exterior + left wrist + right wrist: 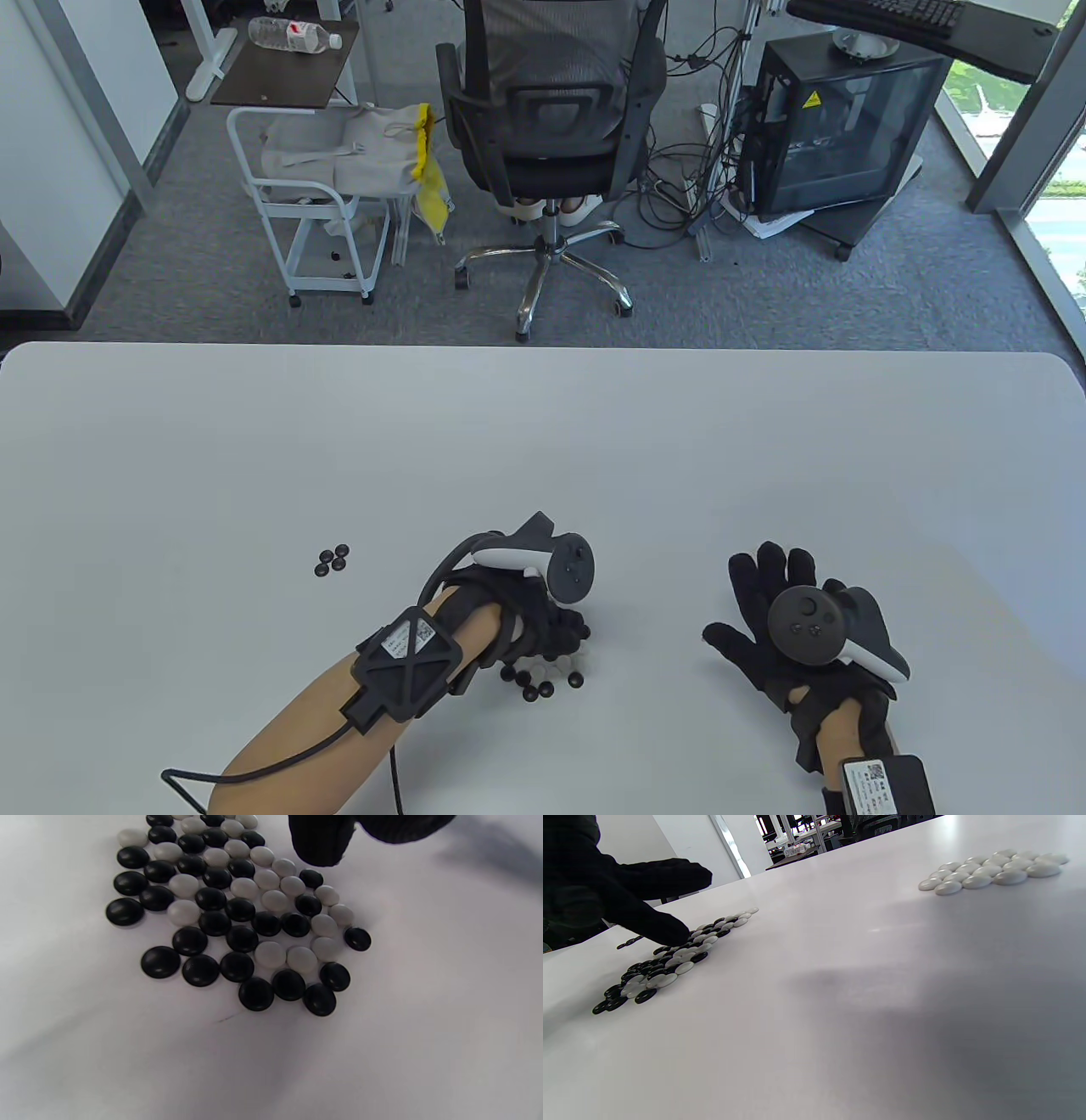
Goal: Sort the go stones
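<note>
Right wrist view alone shows the white-stone cluster (992,872).

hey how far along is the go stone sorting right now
Early. Done: a small cluster of black stones set apart on the left and a group of white stones on the right. In hand: the left hand reaches into the mixed black-and-white pile. Left: most of that pile.

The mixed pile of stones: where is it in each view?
Table view: the mixed pile lies low centre, partly under the left hand.
Left wrist view: upper centre-left, below a fingertip.
Right wrist view: left side, fingers on it.
Shared landmark: the left hand's black glove.
</note>
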The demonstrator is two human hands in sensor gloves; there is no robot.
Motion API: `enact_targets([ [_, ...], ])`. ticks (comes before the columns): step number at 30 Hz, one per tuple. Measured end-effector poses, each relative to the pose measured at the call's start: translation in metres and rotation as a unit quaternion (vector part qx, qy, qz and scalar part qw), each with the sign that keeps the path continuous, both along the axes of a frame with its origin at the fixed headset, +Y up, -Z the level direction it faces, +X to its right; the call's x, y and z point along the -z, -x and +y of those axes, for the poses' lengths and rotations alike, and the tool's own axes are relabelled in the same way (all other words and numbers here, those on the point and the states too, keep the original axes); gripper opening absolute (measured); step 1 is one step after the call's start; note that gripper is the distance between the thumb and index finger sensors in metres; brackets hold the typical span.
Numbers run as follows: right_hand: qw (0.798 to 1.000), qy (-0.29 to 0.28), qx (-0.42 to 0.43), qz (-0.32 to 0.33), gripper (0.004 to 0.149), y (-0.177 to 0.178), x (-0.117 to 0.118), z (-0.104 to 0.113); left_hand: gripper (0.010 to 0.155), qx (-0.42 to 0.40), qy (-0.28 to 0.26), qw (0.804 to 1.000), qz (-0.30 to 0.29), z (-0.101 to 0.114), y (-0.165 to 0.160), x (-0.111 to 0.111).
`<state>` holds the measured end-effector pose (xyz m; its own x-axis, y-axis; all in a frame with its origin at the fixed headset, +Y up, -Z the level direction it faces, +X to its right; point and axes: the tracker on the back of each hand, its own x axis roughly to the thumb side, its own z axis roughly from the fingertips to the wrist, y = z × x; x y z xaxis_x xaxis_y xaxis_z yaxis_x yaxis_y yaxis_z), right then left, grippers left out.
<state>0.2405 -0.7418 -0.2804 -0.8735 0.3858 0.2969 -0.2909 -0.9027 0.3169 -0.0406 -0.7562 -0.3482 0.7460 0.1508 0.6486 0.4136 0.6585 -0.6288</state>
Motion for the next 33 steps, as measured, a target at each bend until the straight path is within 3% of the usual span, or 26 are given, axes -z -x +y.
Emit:
enact_targets([
  [6, 1.000, -0.003, 0.001, -0.001, 0.086, -0.001, 0.000, 0.000, 0.070, -0.011, 0.024, 1.000, 0.006, -0.019, -0.015, 0.012],
  [15, 1.000, 0.005, -0.005, -0.003, 0.087, -0.001, 0.000, -0.003, 0.071, 0.005, -0.019, 0.989, 0.144, -0.022, -0.026, 0.083],
  [23, 1.000, 0.007, -0.003, -0.002, 0.086, -0.002, 0.001, -0.003, 0.069, 0.037, -0.014, 0.963, 0.266, -0.015, 0.046, 0.112],
  [33, 1.000, 0.011, -0.007, -0.001, 0.086, -0.002, 0.002, -0.003, 0.068, 0.106, -0.021, 0.940, 0.323, -0.004, 0.150, 0.096],
])
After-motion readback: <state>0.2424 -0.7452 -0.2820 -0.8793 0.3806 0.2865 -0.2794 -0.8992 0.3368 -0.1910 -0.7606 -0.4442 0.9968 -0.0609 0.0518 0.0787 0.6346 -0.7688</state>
